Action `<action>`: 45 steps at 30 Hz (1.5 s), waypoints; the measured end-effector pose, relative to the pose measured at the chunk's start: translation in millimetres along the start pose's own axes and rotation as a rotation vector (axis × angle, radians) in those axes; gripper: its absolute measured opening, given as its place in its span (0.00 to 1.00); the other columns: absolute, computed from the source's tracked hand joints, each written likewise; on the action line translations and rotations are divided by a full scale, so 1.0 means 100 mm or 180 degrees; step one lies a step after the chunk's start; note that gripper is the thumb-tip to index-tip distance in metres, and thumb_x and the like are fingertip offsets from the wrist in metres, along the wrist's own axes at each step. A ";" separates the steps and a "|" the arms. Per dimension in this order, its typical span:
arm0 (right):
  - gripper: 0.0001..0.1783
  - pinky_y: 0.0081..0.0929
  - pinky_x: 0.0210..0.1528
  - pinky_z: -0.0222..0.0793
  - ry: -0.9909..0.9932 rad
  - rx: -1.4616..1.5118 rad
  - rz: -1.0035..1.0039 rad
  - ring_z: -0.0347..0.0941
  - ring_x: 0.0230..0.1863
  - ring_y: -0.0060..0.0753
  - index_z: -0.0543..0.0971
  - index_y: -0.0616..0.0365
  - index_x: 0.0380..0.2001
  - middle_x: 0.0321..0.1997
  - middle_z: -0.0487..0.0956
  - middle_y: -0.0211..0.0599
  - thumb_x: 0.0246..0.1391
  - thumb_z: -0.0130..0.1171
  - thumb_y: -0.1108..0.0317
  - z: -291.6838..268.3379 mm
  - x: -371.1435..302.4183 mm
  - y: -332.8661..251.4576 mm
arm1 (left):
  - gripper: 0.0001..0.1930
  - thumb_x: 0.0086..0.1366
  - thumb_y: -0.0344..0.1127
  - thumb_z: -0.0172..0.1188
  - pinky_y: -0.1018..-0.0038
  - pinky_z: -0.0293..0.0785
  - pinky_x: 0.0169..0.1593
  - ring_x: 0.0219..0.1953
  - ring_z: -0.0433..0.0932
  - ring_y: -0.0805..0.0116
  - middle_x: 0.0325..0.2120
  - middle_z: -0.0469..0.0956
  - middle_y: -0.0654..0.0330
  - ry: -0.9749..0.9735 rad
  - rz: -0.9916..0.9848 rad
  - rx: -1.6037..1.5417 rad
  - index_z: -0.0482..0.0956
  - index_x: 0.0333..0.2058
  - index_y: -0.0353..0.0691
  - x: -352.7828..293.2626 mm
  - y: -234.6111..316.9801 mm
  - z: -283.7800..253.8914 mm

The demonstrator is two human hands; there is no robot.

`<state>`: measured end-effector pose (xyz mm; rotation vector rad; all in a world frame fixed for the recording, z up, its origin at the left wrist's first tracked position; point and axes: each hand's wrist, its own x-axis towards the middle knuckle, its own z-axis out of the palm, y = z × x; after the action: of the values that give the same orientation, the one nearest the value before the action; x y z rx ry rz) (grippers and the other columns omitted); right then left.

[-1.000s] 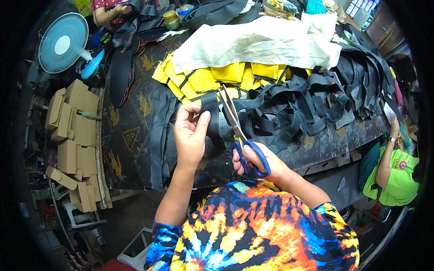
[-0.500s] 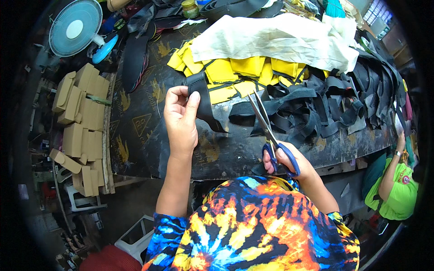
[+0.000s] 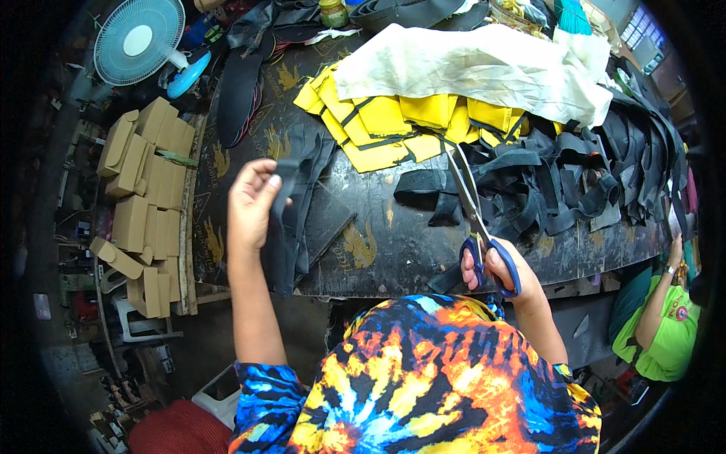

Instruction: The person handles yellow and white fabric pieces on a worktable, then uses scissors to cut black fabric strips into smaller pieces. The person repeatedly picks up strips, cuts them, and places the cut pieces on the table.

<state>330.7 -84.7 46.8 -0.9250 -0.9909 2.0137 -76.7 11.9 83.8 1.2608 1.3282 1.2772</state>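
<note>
Head view, landmark = pile of yellow pieces (image 3: pixel 378 121) on the dark counter (image 3: pixel 408 265). Left hand (image 3: pixel 249 203), to the near left of the pile: thumb and fingers pinching a black strip (image 3: pixel 286 178), which overlaps a bundle of black strips (image 3: pixel 302 242) lying to the near left of the pile. Right hand (image 3: pixel 529 276), to the near right of the pile: gripping the scissors (image 3: pixel 476 216) by their blue handles; blades slightly parted, tips pointing toward the pile's near right edge. Tangled black strips (image 3: pixel 522 181) to the pile's right. White cloth (image 3: pixel 469 72) covers the pile's far part. Cardboard boxes (image 3: pixel 166 181) well left of the pile; fan (image 3: pixel 138 41) at its far left.
</note>
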 end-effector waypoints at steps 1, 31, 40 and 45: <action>0.24 0.20 0.40 0.76 -0.0018 0.0005 0.0025 0.78 0.34 0.21 0.76 0.61 0.42 0.36 0.80 0.34 0.67 0.59 0.46 0.01 -0.01 0.00 | 0.13 0.71 0.24 0.59 0.74 0.84 0.38 0.39 0.79 0.76 0.41 0.80 0.60 0.0113 -0.0497 -0.0102 0.76 0.53 0.35 0.01 -0.11 0.01; 0.39 0.19 0.36 0.74 0.0549 -0.0311 -0.0072 0.78 0.32 0.22 0.77 0.62 0.40 0.33 0.79 0.34 0.55 0.64 0.30 -0.01 -0.10 -0.04 | 0.22 0.63 0.18 0.61 0.83 0.71 0.45 0.34 0.70 0.84 0.58 0.78 0.62 -0.0198 0.0825 0.0993 0.81 0.56 0.36 0.47 -0.51 -0.12; 0.23 0.20 0.40 0.76 0.0308 -0.0049 -0.0227 0.78 0.35 0.21 0.77 0.62 0.42 0.36 0.79 0.33 0.69 0.57 0.48 -0.10 -0.12 -0.01 | 0.27 0.58 0.22 0.63 0.59 0.66 0.67 0.62 0.72 0.48 0.61 0.74 0.50 0.0319 0.1421 0.2945 0.79 0.58 0.43 0.34 -0.18 0.22; 0.34 0.20 0.37 0.72 0.0678 -0.0280 -0.0270 0.77 0.32 0.25 0.76 0.62 0.39 0.33 0.79 0.36 0.67 0.50 0.35 -0.10 -0.16 -0.03 | 0.14 0.57 0.27 0.67 0.61 0.72 0.56 0.48 0.80 0.53 0.45 0.84 0.54 -0.0861 0.2310 0.2380 0.85 0.44 0.40 -0.11 0.12 1.12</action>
<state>347.9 -93.1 49.4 -1.1006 -0.9885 1.7717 36.7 11.9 85.9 2.5099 1.2210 1.0048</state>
